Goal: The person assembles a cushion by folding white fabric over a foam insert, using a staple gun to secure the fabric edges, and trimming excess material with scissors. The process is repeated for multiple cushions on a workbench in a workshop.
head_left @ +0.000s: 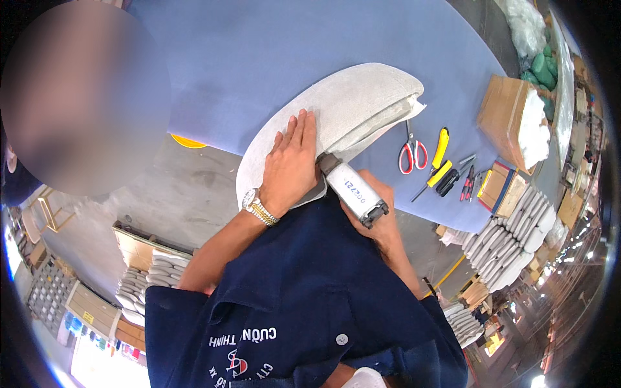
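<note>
A curved pad covered in light grey fabric (352, 97) lies on the blue table near its front edge, its straight side turned toward me. My left hand (292, 158) rests flat on the fabric with its fingers stretched out. In my right hand (378, 204) is a silver and black staple gun (349, 187), whose nose meets the pad's near side beside my left hand. The gun's body partly hides my right fingers. At the pad's right end the fabric edge (414, 107) stands loose.
Red-handled scissors (413, 155), a yellow cutter (440, 149), a yellow-handled screwdriver (435, 180) and pliers (467, 186) lie right of the pad. Beyond them stands a cardboard box (508, 116). Grey cushions (511, 239) are stacked at the right. Another person is at the left.
</note>
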Demonstrator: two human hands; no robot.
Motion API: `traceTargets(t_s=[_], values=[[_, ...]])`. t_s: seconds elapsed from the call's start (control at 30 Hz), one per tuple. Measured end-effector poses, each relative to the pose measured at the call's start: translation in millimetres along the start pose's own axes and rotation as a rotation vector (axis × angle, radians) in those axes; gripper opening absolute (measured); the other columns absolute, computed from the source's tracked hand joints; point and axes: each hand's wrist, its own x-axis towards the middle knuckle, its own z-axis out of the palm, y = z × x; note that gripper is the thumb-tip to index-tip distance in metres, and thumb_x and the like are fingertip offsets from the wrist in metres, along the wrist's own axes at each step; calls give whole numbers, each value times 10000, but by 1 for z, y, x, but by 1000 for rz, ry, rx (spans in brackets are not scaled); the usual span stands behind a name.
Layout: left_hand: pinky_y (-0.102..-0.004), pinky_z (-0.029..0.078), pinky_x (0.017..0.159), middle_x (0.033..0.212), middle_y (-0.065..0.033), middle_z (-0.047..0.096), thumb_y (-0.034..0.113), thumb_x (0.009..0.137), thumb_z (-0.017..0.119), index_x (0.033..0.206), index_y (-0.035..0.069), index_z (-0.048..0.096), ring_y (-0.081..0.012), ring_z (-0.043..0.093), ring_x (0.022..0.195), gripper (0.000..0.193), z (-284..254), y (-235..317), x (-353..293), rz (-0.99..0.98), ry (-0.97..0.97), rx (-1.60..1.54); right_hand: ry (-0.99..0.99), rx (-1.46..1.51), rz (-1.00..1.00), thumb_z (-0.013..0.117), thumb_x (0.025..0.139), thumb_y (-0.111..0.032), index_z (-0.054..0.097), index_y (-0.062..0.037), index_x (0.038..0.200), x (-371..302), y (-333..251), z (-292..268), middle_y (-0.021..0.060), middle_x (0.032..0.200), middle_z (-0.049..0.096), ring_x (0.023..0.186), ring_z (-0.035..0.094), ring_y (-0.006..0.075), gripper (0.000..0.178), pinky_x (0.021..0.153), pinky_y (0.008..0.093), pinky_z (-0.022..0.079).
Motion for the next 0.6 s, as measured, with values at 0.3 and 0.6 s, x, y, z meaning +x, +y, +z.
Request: traceTargets(t_s=[0.3,0.6], values=[[-518,345,1228,1653,-268,304,50,784,767,1629,60,253,-411,273,1550,989,-15,2,4,85,-94,-69,45,34,21,792,752,-106,646,-42,1063,3,5,8,181,895,675,839,671,444,349,719,397,547],[-421,113,1301,1732,-138,197,586,1094,347,1657,184,283,-308,126,1610,695,0,-98,17,-91,-302,-655,84,217,105,781,818,-78,668,3,1055,-2,11,22,132,914,729,818,722,222,275,757,322,541]])
